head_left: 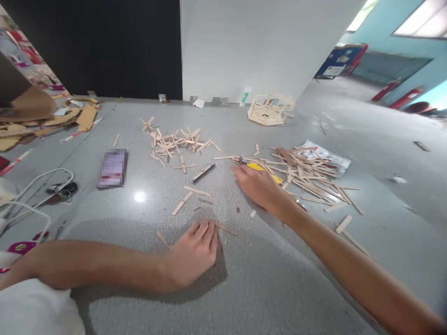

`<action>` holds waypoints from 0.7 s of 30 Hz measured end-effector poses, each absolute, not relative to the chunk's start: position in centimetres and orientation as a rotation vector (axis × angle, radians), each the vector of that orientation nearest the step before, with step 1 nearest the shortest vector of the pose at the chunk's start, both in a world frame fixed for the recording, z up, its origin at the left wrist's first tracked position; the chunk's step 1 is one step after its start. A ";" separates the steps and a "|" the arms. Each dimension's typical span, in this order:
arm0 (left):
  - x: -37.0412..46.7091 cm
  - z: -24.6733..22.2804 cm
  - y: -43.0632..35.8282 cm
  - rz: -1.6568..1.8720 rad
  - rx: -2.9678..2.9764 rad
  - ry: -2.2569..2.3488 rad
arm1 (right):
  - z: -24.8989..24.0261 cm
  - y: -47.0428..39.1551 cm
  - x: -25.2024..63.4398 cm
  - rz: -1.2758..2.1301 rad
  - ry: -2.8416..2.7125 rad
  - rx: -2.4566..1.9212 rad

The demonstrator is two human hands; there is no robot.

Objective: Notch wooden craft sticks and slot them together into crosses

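My left hand (197,253) rests low on the grey table, its fingers bent and pressed together at the end of a wooden craft stick (227,229). Another craft stick (162,239) lies by the wrist. Farther forward, my right hand (256,186) is at a yellow-handled tool (256,166) with a metal end; the hand covers part of it. Its fingers are blurred and partly hidden, so their grip is unclear. Between the hands are two sticks joined at an angle (182,203) and several small wood scraps. A dark pen (205,173) lies ahead.
A heap of loose sticks (314,179) spreads at the right over a plastic packet (331,158). Small joined stick pieces (178,142) are piled ahead. A stick-built frame (270,110) stands at the back. Left are a phone (112,168), cables (38,174) and cardboard scraps (85,117).
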State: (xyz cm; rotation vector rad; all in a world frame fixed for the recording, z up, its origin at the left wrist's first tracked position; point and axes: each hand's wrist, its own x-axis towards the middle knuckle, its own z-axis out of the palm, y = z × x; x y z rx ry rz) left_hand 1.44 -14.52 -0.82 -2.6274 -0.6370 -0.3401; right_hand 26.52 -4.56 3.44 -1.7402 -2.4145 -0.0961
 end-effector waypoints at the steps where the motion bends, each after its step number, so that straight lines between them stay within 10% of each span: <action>1: 1.5 -1.1 -14.7 -0.356 -2.596 -0.635 | 3.3 -3.6 25.3 -0.116 -2.486 -1.701; 13: 1.0 -0.7 -15.0 -0.432 -2.525 -0.592 | 3.7 -2.0 23.9 -0.101 -2.472 -1.727; 21: 0.8 -0.3 -15.0 -0.329 -2.639 -0.590 | 2.6 -10.1 24.2 1.286 -1.669 -1.448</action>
